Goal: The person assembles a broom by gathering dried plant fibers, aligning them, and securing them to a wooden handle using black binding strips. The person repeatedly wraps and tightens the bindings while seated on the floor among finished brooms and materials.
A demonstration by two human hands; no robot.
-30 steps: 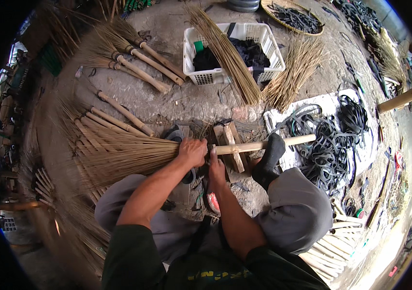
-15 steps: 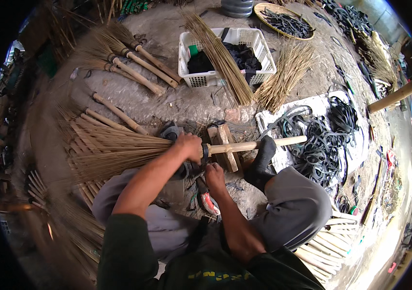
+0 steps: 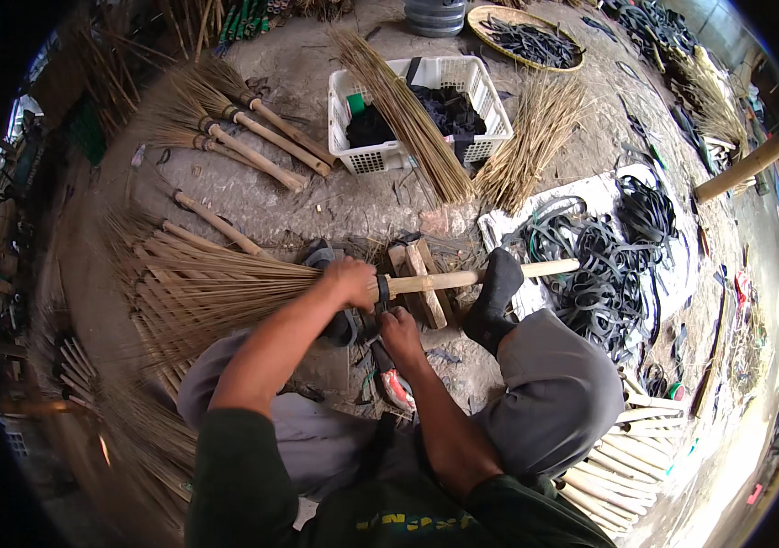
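I'm clenching the left hand [image 3: 350, 281] around the straw broom's pale wooden handle [image 3: 462, 277]; right hand [image 3: 400, 325], just below, is pinching its black binding; foot [image 3: 496, 290] is pinning it steady.

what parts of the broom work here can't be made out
- Head view: the binding on the broom, covered by the left hand.
- Head view: what the right hand grips, hidden by its own fingers.
- Head view: contents of the white basket, dark and partly under a straw bundle.
- Head view: stacked sticks, cut off by the dark rim.
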